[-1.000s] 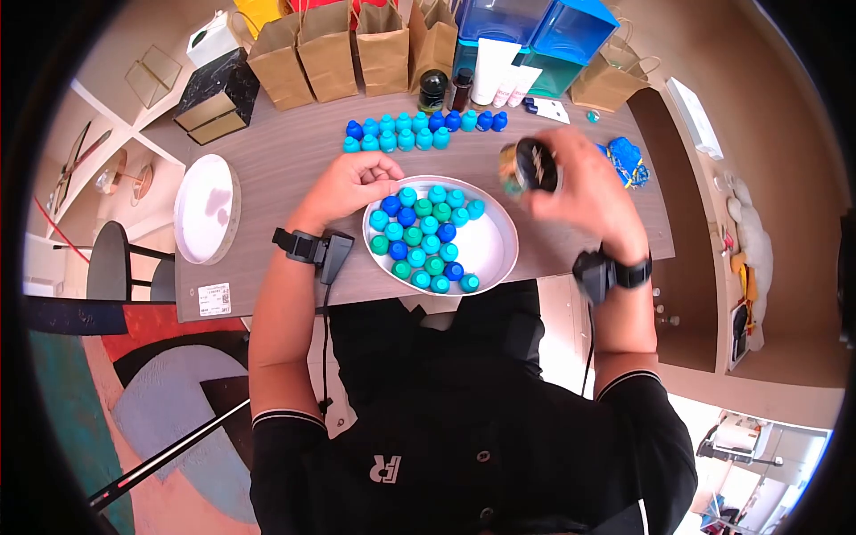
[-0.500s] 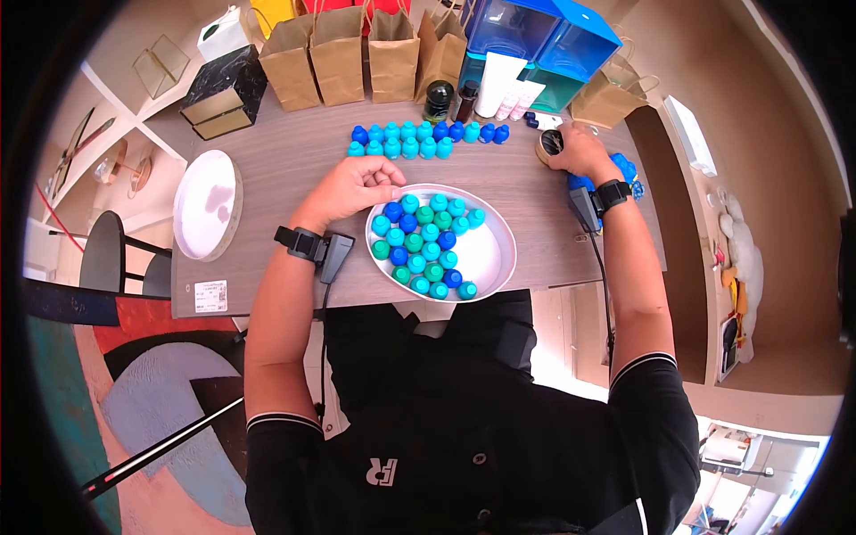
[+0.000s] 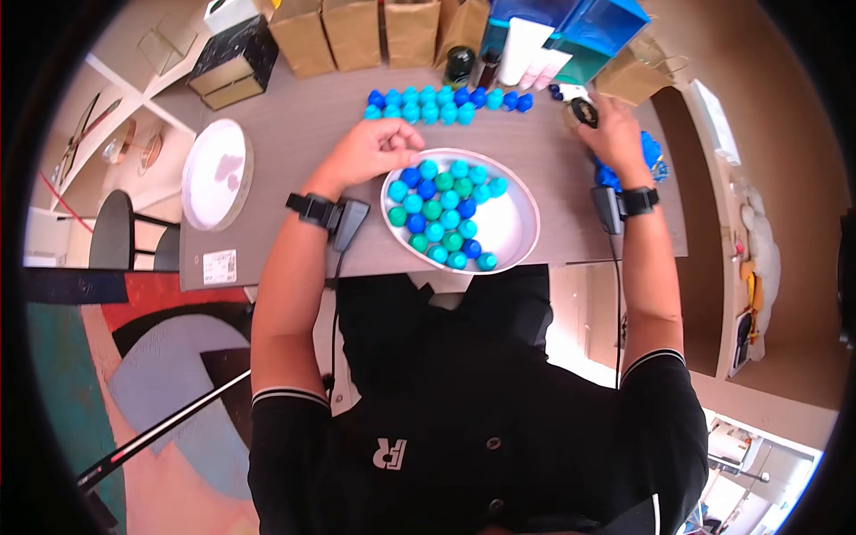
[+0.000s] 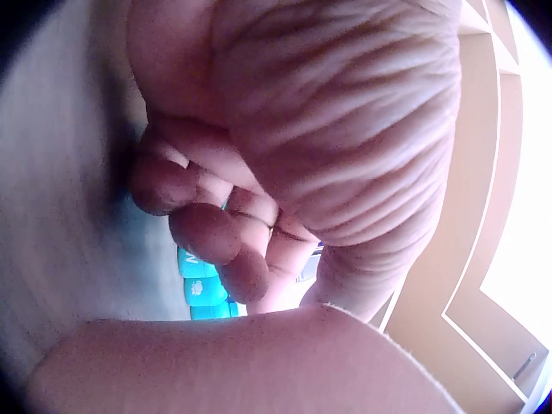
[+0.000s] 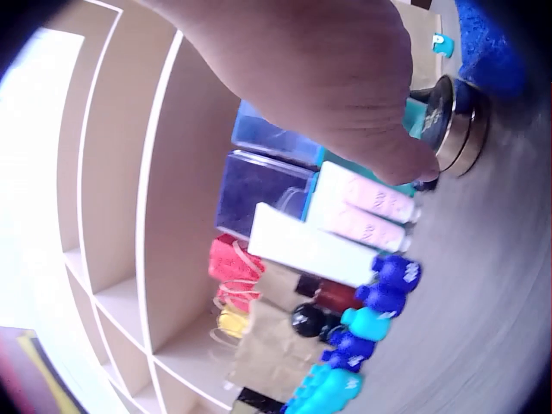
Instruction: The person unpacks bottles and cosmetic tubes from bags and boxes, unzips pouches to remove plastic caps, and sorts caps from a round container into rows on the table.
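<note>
My right hand holds a round, dark-topped jar at the right back of the table. In the right wrist view, the thumb lies against the side of the jar, whose base is at the tabletop; the other fingers are hidden. My left hand has its thumb tip right at the upper left rim of a white oval tray. Its fingers curl loosely with nothing between them in the left wrist view. Several small light blue, dark blue and green bottle-shaped pieces fill the tray's left side.
Rows of blue bottle-shaped pieces stand behind the tray. Further back are paper bags, white tubes and blue boxes. A round white tray lies at left. Something crinkled and blue sits beside the right wrist.
My right hand has carried the jar from beside the oval tray to the right back and set it low over the table. The left hand stays by the tray rim. The head view has shifted.
</note>
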Motion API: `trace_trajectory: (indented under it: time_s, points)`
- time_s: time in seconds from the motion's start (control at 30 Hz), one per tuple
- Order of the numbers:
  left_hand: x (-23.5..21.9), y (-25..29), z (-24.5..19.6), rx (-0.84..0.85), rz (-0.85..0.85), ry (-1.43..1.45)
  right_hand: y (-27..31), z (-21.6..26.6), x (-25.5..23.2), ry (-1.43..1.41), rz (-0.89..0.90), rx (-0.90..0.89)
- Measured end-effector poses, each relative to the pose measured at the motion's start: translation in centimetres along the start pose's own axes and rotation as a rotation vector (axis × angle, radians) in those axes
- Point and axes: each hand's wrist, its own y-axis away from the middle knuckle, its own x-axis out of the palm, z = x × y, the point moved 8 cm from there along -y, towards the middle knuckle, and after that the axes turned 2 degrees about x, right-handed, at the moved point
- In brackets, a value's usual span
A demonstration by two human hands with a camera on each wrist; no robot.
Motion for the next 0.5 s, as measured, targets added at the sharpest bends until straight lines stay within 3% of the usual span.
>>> trace_trajectory:
  time_s: [0.03,0.17,0.23,0.27,0.33,0.5]
  points:
    - [0.0,0.1,-0.1,-0.029,-0.005,-0.002,0.7,1.4,-1.7,-0.104,-0.066,-0.053]
    - [0.6,0.2,-0.9,-0.012,0.018,0.045,3.6,8.2,-6.6,-0.405,-0.052,-0.179]
    - [0.8,0.1,-1.1,-0.012,0.030,0.048,5.2,11.7,-7.0,-0.542,0.090,-0.319]
    - [0.8,0.2,-1.3,-0.005,0.008,0.037,5.8,12.7,-7.3,-0.543,0.092,-0.311]
    - [1.0,0.3,-1.6,-0.005,0.016,0.038,7.1,16.1,-7.8,-0.453,0.082,-0.494]
    - [1.0,0.4,-1.9,-0.014,0.036,0.089,8.1,18.0,-5.6,-0.270,0.031,-0.570]
